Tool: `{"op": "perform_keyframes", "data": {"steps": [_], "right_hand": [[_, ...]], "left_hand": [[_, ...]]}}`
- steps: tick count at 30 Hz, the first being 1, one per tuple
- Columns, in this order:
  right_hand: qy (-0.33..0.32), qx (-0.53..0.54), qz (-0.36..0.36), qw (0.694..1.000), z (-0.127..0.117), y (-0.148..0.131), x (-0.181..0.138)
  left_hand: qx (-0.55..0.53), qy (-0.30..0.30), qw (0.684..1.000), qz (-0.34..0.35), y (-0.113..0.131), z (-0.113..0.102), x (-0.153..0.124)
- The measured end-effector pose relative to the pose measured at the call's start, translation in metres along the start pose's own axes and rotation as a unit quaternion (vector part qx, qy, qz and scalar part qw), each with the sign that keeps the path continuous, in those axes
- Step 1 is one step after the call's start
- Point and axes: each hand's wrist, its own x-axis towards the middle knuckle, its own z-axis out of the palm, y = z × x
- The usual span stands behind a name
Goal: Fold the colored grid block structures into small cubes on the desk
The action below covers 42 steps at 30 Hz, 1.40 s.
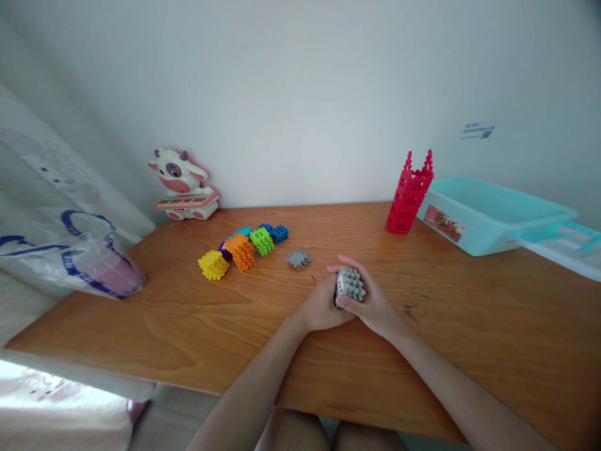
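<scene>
Both my hands meet over the middle of the wooden table [188,326]. Between them sits a grey block cube [350,284] made of toothed plastic tiles. My left hand [319,307] wraps its left side and my right hand [370,300] cups it from the right, with fingers curled over the top and bottom. A single loose grey tile [298,258] lies flat on the table just beyond and to the left of my hands.
A row of coloured cubes lies further left: yellow [213,264], orange [241,251], green [261,240], blue [278,233]. A red block tower [408,195] stands at the back right beside a turquoise bin [493,216]. A cow toy [183,185] and a plastic bag [84,263] sit left.
</scene>
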Motion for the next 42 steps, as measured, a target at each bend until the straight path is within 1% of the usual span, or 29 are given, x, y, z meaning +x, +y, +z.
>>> {"op": "perform_keyframes", "data": {"steps": [4, 7, 9, 13, 15, 18, 21, 24, 26, 27, 28, 29, 31, 32, 34, 35, 36, 38, 40, 42], "right_hand": [[-0.013, -0.017, -0.024, 0.999, 0.0, -0.006, 0.0], [-0.014, -0.006, -0.055, 0.998, 0.0, -0.009, -0.001], [-0.015, -0.003, -0.062, 0.998, 0.001, -0.01, -0.002], [-0.002, -0.008, -0.045, 0.999, 0.002, -0.011, -0.001], [0.005, -0.012, -0.038, 0.999, 0.001, -0.012, 0.0], [0.008, -0.008, -0.032, 0.999, -0.002, -0.013, 0.002], [0.017, 0.004, -0.023, 1.0, -0.001, -0.012, 0.002], [0.02, 0.022, -0.007, 1.0, -0.002, -0.01, 0.005], [0.061, 0.058, -0.004, 0.996, -0.015, -0.009, 0.009], [0.104, 0.089, -0.004, 0.991, -0.026, -0.01, 0.012], [0.185, 0.14, -0.028, 0.972, -0.04, -0.01, 0.015], [0.255, 0.193, -0.047, 0.946, -0.055, -0.009, 0.019], [0.377, 0.265, -0.051, 0.886, -0.087, -0.006, 0.026], [0.425, 0.272, -0.04, 0.862, -0.099, -0.003, 0.029], [0.443, 0.271, 0.019, 0.854, -0.114, 0.004, 0.031], [0.443, 0.265, 0.04, 0.856, -0.115, 0.008, 0.031], [0.431, 0.253, 0.055, 0.864, -0.113, 0.011, 0.031], [0.392, 0.205, 0.063, 0.895, -0.1, 0.014, 0.029], [0.321, 0.104, 0.06, 0.939, -0.082, 0.012, 0.026], [0.228, -0.029, 0.049, 0.972, -0.062, 0.006, 0.021]], "left_hand": [[0.072, 0.027, 0.997, 0.013, -0.009, 0.003, -0.002], [0.088, 0.023, 0.996, 0.005, -0.012, 0.004, -0.003], [0.092, 0.013, 0.996, 0.007, -0.012, 0.004, -0.003], [0.099, -0.003, 0.994, 0.05, -0.012, 0.004, -0.002], [0.086, -0.008, 0.994, 0.061, -0.01, 0.003, 0.0], [0.054, -0.013, 0.996, 0.071, -0.003, 0.003, 0.002], [0.043, -0.004, 0.996, 0.082, 0.003, 0.005, 0.005], [0.042, 0.012, 0.997, 0.066, 0.004, 0.007, 0.005], [0.057, 0.029, 0.998, 0.023, 0.003, 0.008, 0.002], [0.067, 0.034, 0.997, -0.005, 0.002, 0.007, 0.0], [0.072, 0.036, 0.996, -0.03, 0.001, 0.006, -0.002], [0.071, 0.037, 0.996, -0.05, 0.0, 0.006, -0.004], [0.053, 0.04, 0.995, -0.07, -0.002, 0.004, -0.006], [0.035, 0.049, 0.995, -0.075, -0.003, 0.004, -0.006], [-0.015, 0.075, 0.993, -0.091, -0.006, 0.005, -0.003], [-0.05, 0.09, 0.989, -0.105, -0.006, 0.006, -0.001], [-0.093, 0.105, 0.982, -0.125, -0.007, 0.006, 0.001], [-0.207, 0.138, 0.953, -0.171, -0.006, 0.006, 0.006], [-0.333, 0.162, 0.906, -0.207, -0.003, 0.005, 0.009], [-0.428, 0.16, 0.862, -0.222, 0.001, 0.002, 0.009]]}}
